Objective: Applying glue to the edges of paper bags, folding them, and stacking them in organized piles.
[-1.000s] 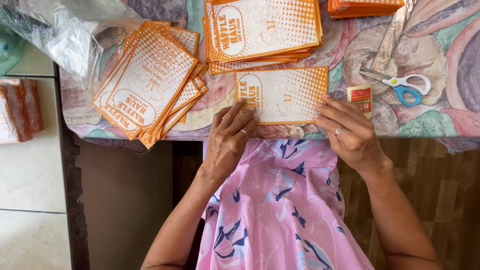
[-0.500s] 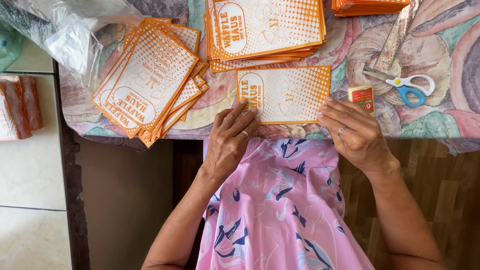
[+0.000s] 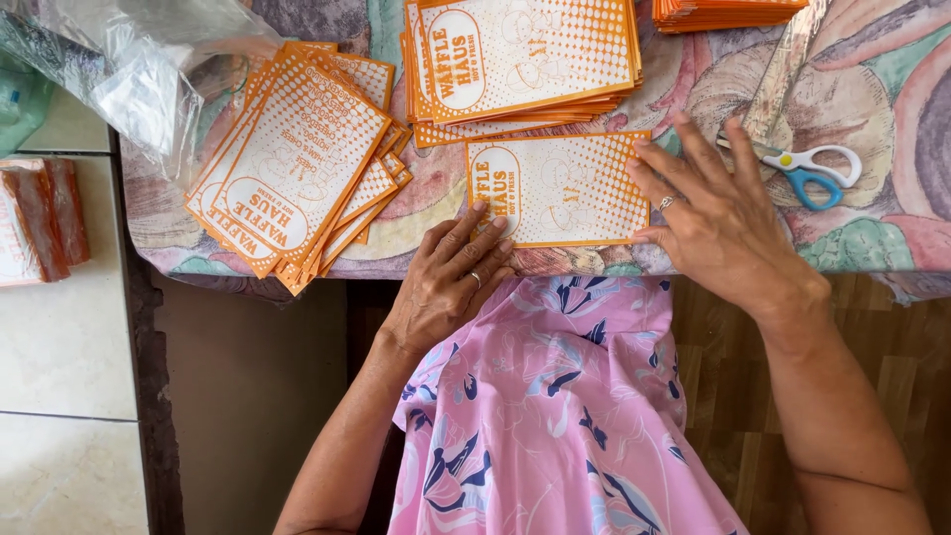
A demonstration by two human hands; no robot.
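Observation:
A single orange-and-white printed paper bag lies flat near the table's front edge. My left hand rests at its lower left corner, fingertips touching the bag's edge. My right hand lies flat with fingers spread over the bag's right edge, a ring on one finger. Neither hand grips anything. A stack of the same bags sits just behind it, and a fanned pile of them lies to the left.
Blue-handled scissors lie right of my right hand. Another orange stack sits at the top right. Crumpled clear plastic covers the table's left end. The patterned tablecloth hangs over the edge. Wrapped packs lie on the floor tiles.
My right hand has moved up from the bag's lower right corner and spread flat over its right edge, covering a small red item beside it. The left hand has barely shifted.

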